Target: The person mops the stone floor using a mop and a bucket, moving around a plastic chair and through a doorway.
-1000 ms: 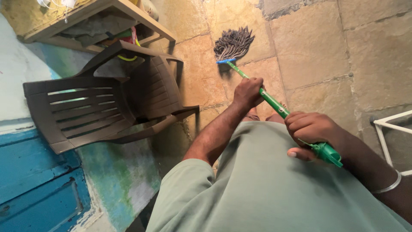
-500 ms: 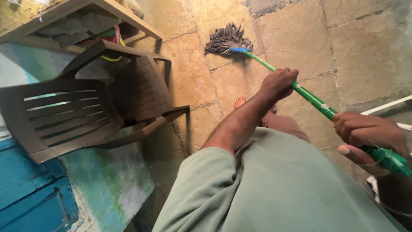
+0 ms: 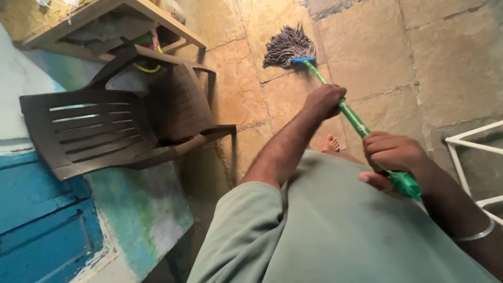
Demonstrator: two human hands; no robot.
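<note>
1. The left hand (image 3: 325, 100) reaches forward with the arm stretched nearly straight. Its fingers are wrapped tight round the green mop handle (image 3: 350, 116) about midway along, with the knuckles facing up.
2. The right hand (image 3: 394, 157) sits close to the body, elbow bent. Its fingers are curled round the top end of the handle and the thumb is pressed along the underside. A thin metal bangle (image 3: 474, 234) circles that wrist.
3. The handle slants from the right hand down and away to a blue collar (image 3: 303, 60). The grey string mop head (image 3: 287, 45) fans out from it flat on the stone-tile floor (image 3: 419, 57), well ahead of the person.
4. A bare foot (image 3: 330, 142) shows on the floor just beyond the hem of the person's pale green shirt (image 3: 335, 230).
5. A brown plastic chair (image 3: 110, 126) stands at the left, against a blue and green painted wall (image 3: 141, 209), apart from the mop head.
6. Behind the chair is a wooden shelf (image 3: 157, 15). On its lower level are a grey cloth-like thing, something red and a yellow loop; what they are cannot be told.
7. A white metal frame (image 3: 466, 144) stands at the right edge, beside the right forearm.
</note>
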